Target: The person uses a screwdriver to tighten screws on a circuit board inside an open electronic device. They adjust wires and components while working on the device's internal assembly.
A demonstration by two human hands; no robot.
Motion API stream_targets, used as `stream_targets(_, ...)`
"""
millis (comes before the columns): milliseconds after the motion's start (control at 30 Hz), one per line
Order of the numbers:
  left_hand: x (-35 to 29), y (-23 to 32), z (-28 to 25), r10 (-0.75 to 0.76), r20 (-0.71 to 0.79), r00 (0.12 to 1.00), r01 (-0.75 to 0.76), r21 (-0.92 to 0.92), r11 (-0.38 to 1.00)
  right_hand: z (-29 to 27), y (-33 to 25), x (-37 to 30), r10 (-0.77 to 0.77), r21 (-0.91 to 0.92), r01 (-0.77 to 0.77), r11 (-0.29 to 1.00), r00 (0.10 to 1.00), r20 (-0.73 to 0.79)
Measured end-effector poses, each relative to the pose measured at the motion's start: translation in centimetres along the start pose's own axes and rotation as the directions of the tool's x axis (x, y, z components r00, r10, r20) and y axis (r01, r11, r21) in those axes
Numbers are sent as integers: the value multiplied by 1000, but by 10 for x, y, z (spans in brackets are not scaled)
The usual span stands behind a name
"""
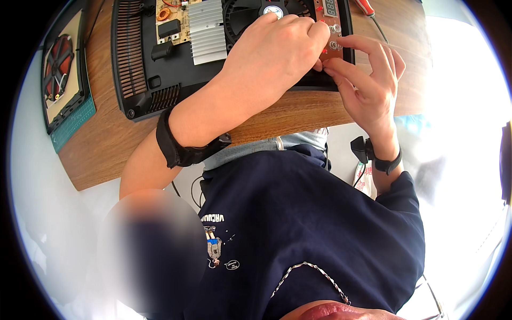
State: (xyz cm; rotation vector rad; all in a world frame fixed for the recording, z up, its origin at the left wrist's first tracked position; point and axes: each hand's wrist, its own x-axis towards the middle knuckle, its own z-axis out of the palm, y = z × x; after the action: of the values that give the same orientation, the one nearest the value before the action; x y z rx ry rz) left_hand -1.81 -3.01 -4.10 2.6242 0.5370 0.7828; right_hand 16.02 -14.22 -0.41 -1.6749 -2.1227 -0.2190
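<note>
The opened black housing of an induction cooker (213, 80) lies on the table in front of me. Along its right side sits a narrow red-brown control board (330, 32) with a small digit display and clear round parts. My left hand (277, 45) reaches across the housing, fingers curled together at the board's left edge; whatever they hold is hidden. At the board's lower end, my right hand (370, 80) has its fingers bent round the edge, the tips close to those of my left hand. Under my left hand is a black fan (240, 21), partly covered.
A silver heat sink (208, 32) and a tan circuit board (173, 18) sit inside the housing. At far left, a black-framed panel with a coil (58, 66) rests on a green cutting mat (74, 125). A red-handled screwdriver (368, 9) lies beyond my right hand on the wooden table (101, 160).
</note>
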Motion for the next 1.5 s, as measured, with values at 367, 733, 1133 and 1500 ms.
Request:
stream_targets(367, 0, -1, 1, 6, -5, 1000, -5, 29, 1000, 1, -1, -2, -32, -42, 31, 999, 999, -43)
stream_targets(733, 2, 3, -4, 36, 24, 999, -37, 41, 998, -19, 61, 32, 231, -126, -242, 962, 968, -101)
stream_targets(1133, 9, 2, -3, 41, 10, 999, -41, -25, 999, 27, 128, 83, 270, -146, -244, 959, 942, 197)
stream_targets(1500, 7, 4, -5, 0, 29, 1000, 1, -26, 1000, -76, 55, 83, 392, 191, -345, 919, 851, -349)
